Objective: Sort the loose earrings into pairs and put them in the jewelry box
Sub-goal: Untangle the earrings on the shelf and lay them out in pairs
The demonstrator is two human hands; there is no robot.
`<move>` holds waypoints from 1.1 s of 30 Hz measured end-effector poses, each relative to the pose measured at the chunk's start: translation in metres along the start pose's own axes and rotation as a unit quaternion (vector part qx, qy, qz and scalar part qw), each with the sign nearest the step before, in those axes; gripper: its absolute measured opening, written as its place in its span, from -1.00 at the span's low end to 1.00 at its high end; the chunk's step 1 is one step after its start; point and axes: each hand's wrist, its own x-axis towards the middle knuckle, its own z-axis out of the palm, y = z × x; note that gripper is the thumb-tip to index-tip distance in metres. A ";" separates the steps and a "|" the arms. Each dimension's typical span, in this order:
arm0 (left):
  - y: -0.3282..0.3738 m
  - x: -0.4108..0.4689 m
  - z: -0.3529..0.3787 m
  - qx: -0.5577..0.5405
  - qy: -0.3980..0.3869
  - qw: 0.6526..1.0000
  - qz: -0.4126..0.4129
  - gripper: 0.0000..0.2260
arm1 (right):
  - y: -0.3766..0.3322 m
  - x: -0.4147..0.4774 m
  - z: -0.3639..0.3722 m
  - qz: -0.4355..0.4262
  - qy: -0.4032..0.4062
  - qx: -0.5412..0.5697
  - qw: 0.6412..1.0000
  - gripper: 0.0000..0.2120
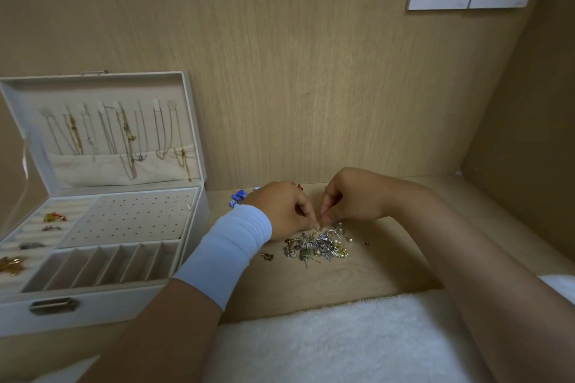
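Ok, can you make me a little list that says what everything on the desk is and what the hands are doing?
jewelry box: open, on the left
lid: necklaces hanging inside
hole panel: no earrings in it
earring pile: loose, on the desk
left hand: fingertips pinched at the pile's far edge
right hand: fingertips pinched beside the left
blue pieces: behind the left hand
white towel: nearest the person

earrings (pixel 315 247) — shiny metal, pearls | jewelry box (pixel 124 298) — matt fabric lining | table (pixel 311 283): smooth wood
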 end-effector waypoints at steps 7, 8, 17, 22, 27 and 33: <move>0.004 0.001 0.004 -0.042 -0.009 0.999 0.013 -0.94 | 0.001 -0.005 -0.009 0.023 -0.048 -0.016 0.998 -0.83; 0.004 0.002 0.005 -0.035 -0.008 0.999 0.013 -0.95 | -0.001 -0.005 -0.008 0.023 -0.056 -0.028 0.998 -0.82; 0.003 0.001 -0.007 -0.098 0.014 0.995 0.010 -0.90 | -0.007 -0.013 -0.016 -0.003 -0.039 0.048 0.998 -0.94; 0.013 -0.006 -0.026 -0.202 -0.001 0.979 0.008 -0.83 | -0.005 -0.014 -0.021 -0.044 0.022 0.167 0.985 -0.91; 0.010 -0.003 -0.023 -0.263 0.058 0.963 -0.006 -0.91 | -0.002 -0.012 -0.024 -0.039 0.068 0.194 0.978 -0.93; 0.026 0.001 -0.015 -0.300 0.090 0.950 -0.015 -0.94 | 0.006 -0.012 -0.024 -0.017 0.062 0.235 0.970 -0.90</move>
